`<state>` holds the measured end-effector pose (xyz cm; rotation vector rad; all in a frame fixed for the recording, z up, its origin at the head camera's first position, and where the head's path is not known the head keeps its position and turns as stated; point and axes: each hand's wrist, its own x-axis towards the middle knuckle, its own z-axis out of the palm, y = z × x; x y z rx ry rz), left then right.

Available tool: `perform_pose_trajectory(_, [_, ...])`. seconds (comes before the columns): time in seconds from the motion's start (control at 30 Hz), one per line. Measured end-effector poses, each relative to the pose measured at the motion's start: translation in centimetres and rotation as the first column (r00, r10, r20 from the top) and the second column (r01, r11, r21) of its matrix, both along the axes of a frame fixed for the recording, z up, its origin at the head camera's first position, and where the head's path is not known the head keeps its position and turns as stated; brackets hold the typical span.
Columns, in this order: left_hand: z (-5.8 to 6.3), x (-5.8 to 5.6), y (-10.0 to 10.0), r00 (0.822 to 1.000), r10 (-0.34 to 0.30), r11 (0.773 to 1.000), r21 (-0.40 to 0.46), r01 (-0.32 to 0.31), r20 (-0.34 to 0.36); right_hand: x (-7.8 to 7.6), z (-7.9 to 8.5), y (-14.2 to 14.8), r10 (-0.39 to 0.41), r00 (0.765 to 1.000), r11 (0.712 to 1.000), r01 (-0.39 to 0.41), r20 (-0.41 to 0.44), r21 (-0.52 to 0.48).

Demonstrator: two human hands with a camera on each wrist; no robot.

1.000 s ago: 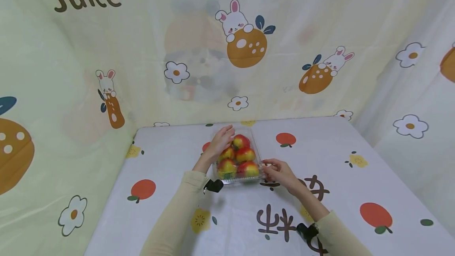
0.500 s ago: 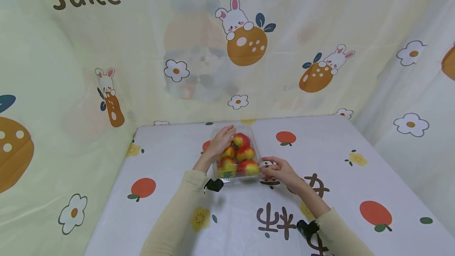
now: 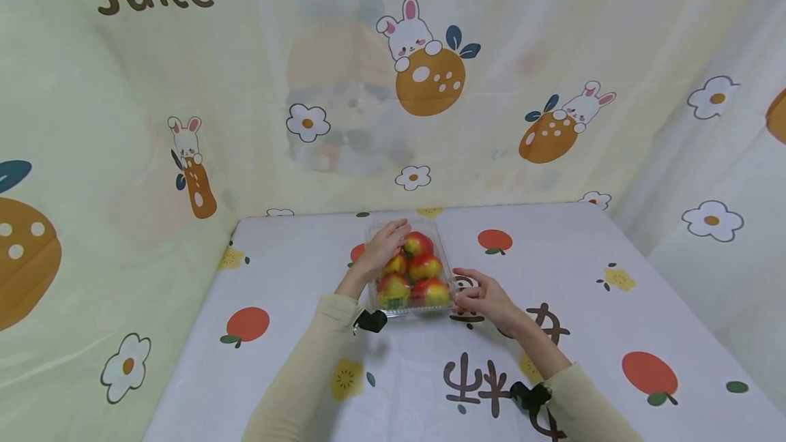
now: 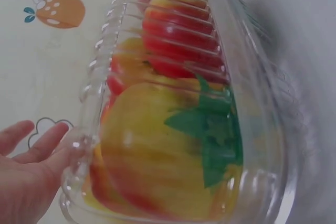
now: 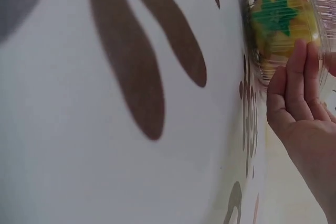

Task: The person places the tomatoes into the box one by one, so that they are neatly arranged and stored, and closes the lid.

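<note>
A clear plastic fruit box point(image 3: 446, 266) with ribbed sides lies on the table, its lid over several red-and-yellow, apple-like fruits point(image 3: 425, 267). Green star-shaped leaves point(image 4: 212, 129) show through its near wall in the left wrist view. Across the box's left side rests my left hand point(image 3: 382, 249), fingers extended toward the far end. My right hand point(image 3: 485, 297) is at the near right corner, its fingers touching the side. In the right wrist view these fingers point(image 5: 296, 77) lie fairly straight against the plastic. Whether the lid is fastened cannot be seen.
A white printed cloth point(image 3: 295, 360) covers the table under the box. Patterned curtains point(image 3: 344, 87) stand behind and along both sides. A small black device point(image 3: 371, 321) is strapped to the left wrist, another point(image 3: 531, 396) to the right.
The box and the left hand stay nearly where they were. My right hand's fingers have spread slightly at the box's side. The whole head view has shifted a little.
</note>
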<state>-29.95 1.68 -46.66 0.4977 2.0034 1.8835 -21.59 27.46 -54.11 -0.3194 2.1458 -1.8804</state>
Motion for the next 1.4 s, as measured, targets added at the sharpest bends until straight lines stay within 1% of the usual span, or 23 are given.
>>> perform_pose_trajectory(0.13, [0.0, 0.0, -0.2, 1.000, -0.004, 1.000, -0.004, 0.004, -0.004, 0.1, 0.2, -0.3, 0.003, 0.999, 1.000, -0.002, -0.039, 0.003])
perform_pose_trajectory(0.23, [0.0, 0.0, -0.4, 1.000, 0.001, 1.000, -0.010, -0.001, -0.008, -0.1, 0.2, -0.3, 0.007, 0.999, 1.000, -0.006, -0.045, 0.016])
perform_pose_trajectory(0.33, [-0.1, 0.0, -0.5, 1.000, 0.005, 1.000, -0.023, -0.005, -0.015, -0.3, 0.1, -0.1, 0.015, 0.999, 0.998, -0.012, -0.045, 0.059])
perform_pose_trajectory(0.4, [-0.3, 0.1, -0.5, 1.000, 0.008, 0.999, -0.036, -0.009, -0.029, -0.4, 0.2, 0.2, 0.018, 0.997, 0.994, -0.010, -0.071, 0.106])
perform_pose_trajectory(0.5, [-0.6, 0.2, -0.4, 0.998, 0.012, 0.998, -0.063, -0.015, -0.057, -0.8, 0.6, 0.5, -0.004, 0.993, 0.986, 0.024, -0.116, 0.167])
perform_pose_trajectory(0.57, [-0.7, 0.3, -0.4, 0.997, 0.018, 0.996, -0.089, -0.025, -0.080, -1.3, 1.0, 0.6, -0.035, 0.990, 0.981, 0.060, -0.134, 0.182])
perform_pose_trajectory(0.63, [-0.8, 0.4, -0.5, 0.994, 0.024, 0.993, -0.113, -0.036, -0.109, -2.1, 1.4, 0.6, -0.076, 0.988, 0.977, 0.100, -0.131, 0.188])
perform_pose_trajectory(0.7, [-0.9, 0.5, -0.5, 0.987, 0.037, 0.987, -0.149, -0.060, -0.155, -3.1, 1.7, 0.6, -0.117, 0.986, 0.974, 0.137, -0.120, 0.178])
perform_pose_trajectory(0.8, [-0.9, 0.5, -0.6, 0.976, 0.054, 0.983, -0.161, -0.090, -0.210, -5.0, 2.3, 0.3, -0.167, 0.981, 0.966, 0.182, -0.094, 0.182])
perform_pose_trajectory(0.9, [-1.0, 0.5, -0.7, 0.970, 0.067, 0.985, -0.139, -0.101, -0.232, -6.8, 2.9, -0.2, -0.211, 0.976, 0.959, 0.219, -0.060, 0.182])
perform_pose_trajectory(1.03, [-1.5, 0.5, -0.8, 0.959, 0.078, 0.987, -0.117, -0.114, -0.272, -8.9, 3.5, -0.9, -0.273, 0.962, 0.946, 0.267, 0.011, 0.185])
perform_pose_trajectory(1.1, [-1.8, 0.5, -0.7, 0.947, 0.089, 0.985, -0.117, -0.130, -0.309, -9.9, 3.5, -1.3, -0.302, 0.952, 0.939, 0.289, 0.045, 0.189])
perform_pose_trajectory(1.17, [-2.0, 0.4, -0.8, 0.936, 0.095, 0.986, -0.097, -0.135, -0.338, -10.9, 3.6, -1.7, -0.314, 0.947, 0.936, 0.299, 0.061, 0.186])
perform_pose_trajectory(1.23, [-1.2, 1.1, -0.9, 0.923, 0.096, 0.987, -0.082, -0.135, -0.372, -11.8, 3.6, -2.1, -0.315, 0.947, 0.934, 0.298, 0.058, 0.197])
perform_pose_trajectory(1.3, [-1.3, 1.2, -0.7, 0.900, 0.105, 0.987, -0.063, -0.145, -0.422, -12.7, 3.7, -2.4, -0.314, 0.947, 0.932, 0.295, 0.063, 0.212])
perform_pose_trajectory(1.4, [-1.5, 1.4, -0.6, 0.887, 0.102, 0.985, -0.077, -0.153, -0.450, -13.6, 4.0, -2.9, -0.312, 0.945, 0.927, 0.281, 0.097, 0.248])
